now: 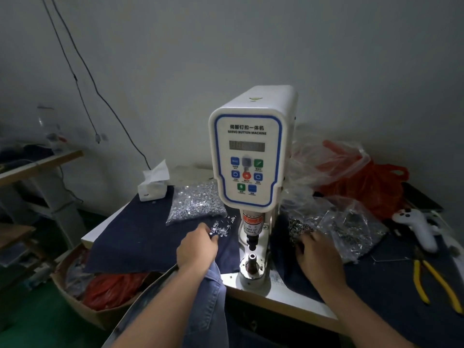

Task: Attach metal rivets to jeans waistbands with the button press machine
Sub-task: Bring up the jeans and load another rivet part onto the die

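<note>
Reaching into loose silver rivets [222, 228], the left hand [197, 247] has fingers curled; the right hand [316, 254] touches dark rivet parts [297, 228], grip possibly pinching, unclear.

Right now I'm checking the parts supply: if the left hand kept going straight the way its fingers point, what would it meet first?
The left hand would first reach the loose silver rivets at its fingertips, then probably the bag of rivets.
</note>
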`<state>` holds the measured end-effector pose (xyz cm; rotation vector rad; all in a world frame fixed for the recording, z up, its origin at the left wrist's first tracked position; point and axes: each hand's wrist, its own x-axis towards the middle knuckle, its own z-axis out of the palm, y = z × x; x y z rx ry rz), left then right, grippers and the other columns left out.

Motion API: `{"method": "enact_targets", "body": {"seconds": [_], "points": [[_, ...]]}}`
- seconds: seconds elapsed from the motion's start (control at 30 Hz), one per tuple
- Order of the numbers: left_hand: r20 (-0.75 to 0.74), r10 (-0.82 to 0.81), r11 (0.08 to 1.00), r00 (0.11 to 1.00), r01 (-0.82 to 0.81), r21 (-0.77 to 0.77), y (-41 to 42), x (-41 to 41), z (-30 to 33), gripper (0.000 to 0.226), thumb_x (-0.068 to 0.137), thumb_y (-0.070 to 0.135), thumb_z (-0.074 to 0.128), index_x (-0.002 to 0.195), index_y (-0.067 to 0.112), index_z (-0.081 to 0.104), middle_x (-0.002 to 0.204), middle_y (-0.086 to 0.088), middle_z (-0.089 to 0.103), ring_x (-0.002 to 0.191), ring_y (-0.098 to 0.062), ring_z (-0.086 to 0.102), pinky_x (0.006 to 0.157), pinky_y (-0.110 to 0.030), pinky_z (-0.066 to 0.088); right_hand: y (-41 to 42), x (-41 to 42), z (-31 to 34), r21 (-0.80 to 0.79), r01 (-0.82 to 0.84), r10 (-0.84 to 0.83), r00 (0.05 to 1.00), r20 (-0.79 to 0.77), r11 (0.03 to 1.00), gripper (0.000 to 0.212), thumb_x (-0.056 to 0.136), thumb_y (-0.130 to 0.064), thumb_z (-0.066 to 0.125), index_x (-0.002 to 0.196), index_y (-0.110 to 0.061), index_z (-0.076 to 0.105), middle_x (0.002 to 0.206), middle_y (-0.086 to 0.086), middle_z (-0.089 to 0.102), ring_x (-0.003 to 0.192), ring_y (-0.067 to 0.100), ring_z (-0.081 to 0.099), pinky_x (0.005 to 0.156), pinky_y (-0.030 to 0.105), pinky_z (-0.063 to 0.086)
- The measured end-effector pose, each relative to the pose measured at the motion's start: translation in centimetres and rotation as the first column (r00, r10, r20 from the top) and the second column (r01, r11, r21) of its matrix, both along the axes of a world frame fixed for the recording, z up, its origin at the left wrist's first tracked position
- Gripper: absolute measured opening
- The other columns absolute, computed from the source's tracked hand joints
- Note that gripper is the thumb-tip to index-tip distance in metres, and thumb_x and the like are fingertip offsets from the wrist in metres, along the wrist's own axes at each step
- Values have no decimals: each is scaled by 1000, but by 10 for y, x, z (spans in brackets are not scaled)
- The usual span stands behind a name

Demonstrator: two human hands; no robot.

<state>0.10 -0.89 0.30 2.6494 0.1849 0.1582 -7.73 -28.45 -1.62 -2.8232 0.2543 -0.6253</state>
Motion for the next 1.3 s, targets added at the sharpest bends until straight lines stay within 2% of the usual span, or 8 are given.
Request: {"method": "enact_targets", "body": {"seconds": [0.17,0.4,0.63,0.77,0.97,1.1,1.17,1.3], "points": [[-12,8,1000,1000,-8,-25,2,8,0,11,99,44,63,104,35,67,104,0,73,96,-28,66,75,-34,44,2,2,1,49,17,-19,998,52,999,2,93,-14,69,92,-13,69,87,5,64,82,28,63,65,38,50],[30,92,995,995,-91,-41,-2,5,-6,14,99,39,63,89,34,71,68,12,52,72,-24,55,66,-32,43,0,3,1,133,46,-54,997,63,990,9,96,-16,63,102,-15,70,92,3,67,85,25,64,67,37,51],[129,93,993,987,-82,-88,0,-2,-10,13,100,36,57,96,35,69,82,9,65,74,-21,56,67,-33,45,-4,5,0,178,33,-52,993,104,983,15,95,-11,64,107,-16,72,100,4,70,95,27,66,77,39,53],[157,60,992,986,-42,-116,3,-5,-12,12,101,35,58,106,37,69,98,8,73,83,-21,63,70,-33,46,-4,3,3,247,5,-51,982,182,969,4,94,-18,70,91,-17,73,84,0,71,78,22,67,67,34,48],[174,19,992,985,3,-126,6,-4,-17,13,102,38,57,108,36,68,100,8,75,92,-24,69,73,-36,51,1,-1,15,336,-87,-8,962,272,938,15,88,-23,78,77,-19,69,72,-11,64,66,7,55,63,27,37],[162,9,995,987,7,-101,6,-4,-17,15,101,39,59,110,38,70,102,10,76,94,-24,70,69,-32,45,17,-3,29,603,-145,-10,969,247,784,18,85,-24,81,72,-22,68,67,-12,67,67,3,63,63,18,45],[158,0,995,987,16,-100,7,-4,-16,14,100,40,60,110,38,70,102,13,75,94,-21,70,68,-31,43,31,-5,31,728,-136,21,986,165,672,22,84,-22,82,67,-20,68,59,-9,65,57,5,59,60,23,44],[143,-31,995,989,45,-92,9,-4,-15,12,99,43,62,109,39,69,102,17,74,94,-19,69,69,-31,46,52,-15,27,971,-30,112,994,4,238,27,86,-15,80,63,-10,68,54,5,58,43,12,39,43,22,33]]}}
